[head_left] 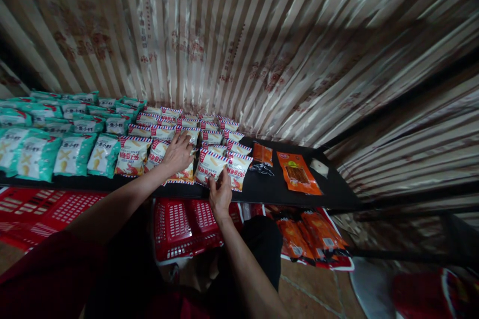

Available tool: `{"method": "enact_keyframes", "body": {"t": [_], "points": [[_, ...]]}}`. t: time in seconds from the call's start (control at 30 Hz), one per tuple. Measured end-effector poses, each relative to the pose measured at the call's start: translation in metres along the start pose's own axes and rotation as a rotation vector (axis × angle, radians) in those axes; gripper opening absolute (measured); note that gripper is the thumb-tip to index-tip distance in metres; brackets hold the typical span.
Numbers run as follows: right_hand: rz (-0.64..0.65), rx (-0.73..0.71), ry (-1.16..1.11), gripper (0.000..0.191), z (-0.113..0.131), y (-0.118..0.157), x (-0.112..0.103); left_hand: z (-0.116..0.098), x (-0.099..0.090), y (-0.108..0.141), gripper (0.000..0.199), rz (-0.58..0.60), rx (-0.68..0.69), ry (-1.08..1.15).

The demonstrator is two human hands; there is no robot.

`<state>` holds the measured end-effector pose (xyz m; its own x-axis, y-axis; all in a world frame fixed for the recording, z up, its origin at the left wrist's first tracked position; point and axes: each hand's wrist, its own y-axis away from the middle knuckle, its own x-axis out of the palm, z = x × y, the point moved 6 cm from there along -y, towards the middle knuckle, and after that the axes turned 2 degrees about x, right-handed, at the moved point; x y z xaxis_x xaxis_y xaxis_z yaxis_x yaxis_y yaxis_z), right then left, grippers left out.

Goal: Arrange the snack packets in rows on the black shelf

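White packets with red-and-blue striped edges (132, 157) stand in close rows on the black shelf (262, 190), right under my hands. My left hand (178, 153) reaches over the front row, fingers stretched forward onto the packets; whether they pinch one, I cannot tell. My right hand (220, 197) has thumb and fingertips slightly apart against the lower part of a front packet (210, 163), and I cannot tell if they grip it. Pressing too hard there could tip that packet back into the row behind, I'd judge, since they stand so close. My left wrist, low over the front row, might drag one over the shelf's edge, towards the red basket (179, 229) below. Pushing sideways could crowd the green packets (103, 154) on the left, and squeezing could crush whatever is inside
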<state>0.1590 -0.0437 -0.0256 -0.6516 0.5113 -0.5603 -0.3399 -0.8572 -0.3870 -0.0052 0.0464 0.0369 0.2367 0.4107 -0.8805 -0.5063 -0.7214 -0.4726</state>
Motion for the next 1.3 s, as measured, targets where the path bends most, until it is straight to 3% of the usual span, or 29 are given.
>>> {"method": "enact_keyframes", "body": {"t": [0.23,0.5,0.87,1.3], "points": [[-0.013,0.01,-0.028,0.054,-0.002,0.0,0.002,0.003,0.001,0.002,0.033,-0.023,0.017,0.029],[0.006,-0.011,-0.043,0.054,0.004,-0.002,0.002,0.003,-0.009,0.006,0.032,-0.052,0.047,0.078],[0.115,-0.025,-0.011,0.049,0.003,-0.006,0.012,-0.003,-0.012,0.009,0.028,-0.065,0.063,0.09],[0.181,-0.085,0.095,0.043,0.007,-0.011,0.015,-0.005,-0.009,0.015,0.029,-0.114,-0.043,0.075]]}}
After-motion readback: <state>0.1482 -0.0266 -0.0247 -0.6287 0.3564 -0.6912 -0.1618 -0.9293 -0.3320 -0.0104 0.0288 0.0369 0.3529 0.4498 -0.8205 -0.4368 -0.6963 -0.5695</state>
